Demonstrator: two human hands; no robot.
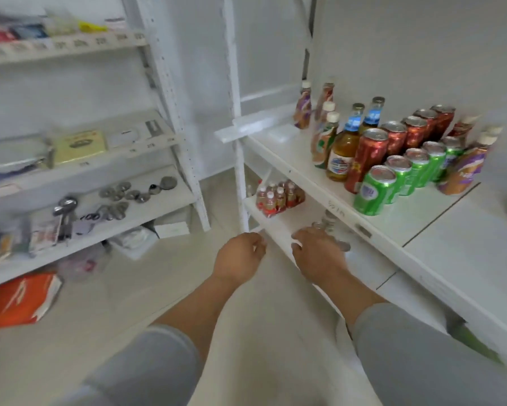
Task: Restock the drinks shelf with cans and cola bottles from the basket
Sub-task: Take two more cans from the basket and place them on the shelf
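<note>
The drinks shelf (393, 227) on the right holds rows of red cans (369, 153) and green cans (376, 190), plus amber bottles (344, 148) and orange-purple bottles (463, 168). On the lower shelf (278, 224) are a shrink-wrapped pack of small red bottles (277, 197) and a few silver-topped cans (328, 221). My right hand (316, 253) reaches onto this lower shelf, fingers curved against a can top (343, 246); the grip is hidden. My left hand (240, 256) hovers at the shelf's front edge, fingers curled with nothing visible in them. No basket is in view.
A second white rack (147, 177) on the left carries metal lids, tools and boxes. An orange box (21, 300) and plastic bags lie on the floor below it. A green object (478, 347) shows under the drinks shelf at lower right. The view is blurred.
</note>
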